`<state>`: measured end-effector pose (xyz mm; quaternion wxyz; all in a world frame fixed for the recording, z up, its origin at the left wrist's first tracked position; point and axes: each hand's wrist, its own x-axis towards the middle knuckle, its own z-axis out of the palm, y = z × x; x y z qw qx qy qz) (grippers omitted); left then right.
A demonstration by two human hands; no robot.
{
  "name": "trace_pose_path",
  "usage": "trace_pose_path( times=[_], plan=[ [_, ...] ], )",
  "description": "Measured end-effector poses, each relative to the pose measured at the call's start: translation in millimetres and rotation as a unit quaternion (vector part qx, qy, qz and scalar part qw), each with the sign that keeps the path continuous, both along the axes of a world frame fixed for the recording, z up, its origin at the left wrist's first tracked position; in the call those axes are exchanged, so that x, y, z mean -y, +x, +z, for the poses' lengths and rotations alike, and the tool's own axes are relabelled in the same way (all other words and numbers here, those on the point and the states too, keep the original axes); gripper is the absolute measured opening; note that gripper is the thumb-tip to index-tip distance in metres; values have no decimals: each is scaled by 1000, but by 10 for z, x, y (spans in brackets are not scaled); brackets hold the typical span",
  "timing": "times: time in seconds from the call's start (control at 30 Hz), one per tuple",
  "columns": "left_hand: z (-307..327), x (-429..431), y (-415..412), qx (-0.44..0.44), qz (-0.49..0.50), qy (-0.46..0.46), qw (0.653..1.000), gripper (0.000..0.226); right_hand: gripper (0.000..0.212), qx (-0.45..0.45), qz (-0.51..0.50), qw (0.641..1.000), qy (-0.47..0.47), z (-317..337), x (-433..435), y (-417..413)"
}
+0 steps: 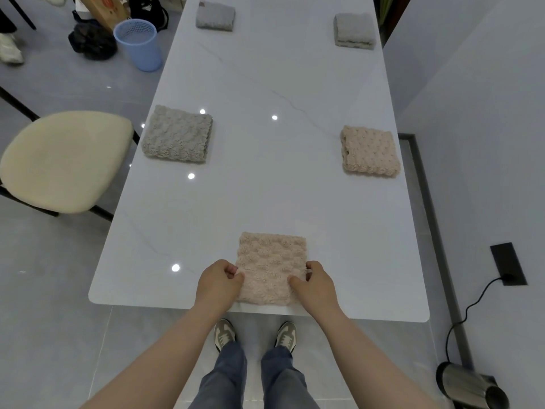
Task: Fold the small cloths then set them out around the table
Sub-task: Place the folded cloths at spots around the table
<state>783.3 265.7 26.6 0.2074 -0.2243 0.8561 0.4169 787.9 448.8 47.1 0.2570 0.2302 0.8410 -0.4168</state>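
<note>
Both hands pinch the folded pink cloth (271, 268) at the near end of the white table (265, 90).
The left hand (218, 281) grasps its left edge and the right hand (313, 283) its right edge; four other folded cloths lie farther up the table.

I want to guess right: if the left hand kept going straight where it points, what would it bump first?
Probably the pink cloth: the left hand points forward and slightly rightward, straight into the cloth edge it pinches.

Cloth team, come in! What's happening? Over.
Left hand, right hand pinching near cloth at its sides. Folded, at table near edge. Four other cloths folded farther up. Nothing in the way.
</note>
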Motion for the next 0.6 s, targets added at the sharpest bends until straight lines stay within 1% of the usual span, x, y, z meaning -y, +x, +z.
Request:
trace_pose_path(
  times=[0.3,0.47,0.5,0.6],
  plan=[
    [42,-17,37,-20,0,7,1000,5,39,-37,-8,999,-20,18,1,-4],
    [60,-36,4,-33,14,14,999,4,42,-53,-19,998,-23,-7,8,-7],
    [76,-49,0,-33,18,15,999,6,42,-55,-22,998,-25,-7,10,-14],
    [88,-86,16,-36,9,19,999,21,41,-60,-26,997,-28,-37,9,-8]
  ],
)
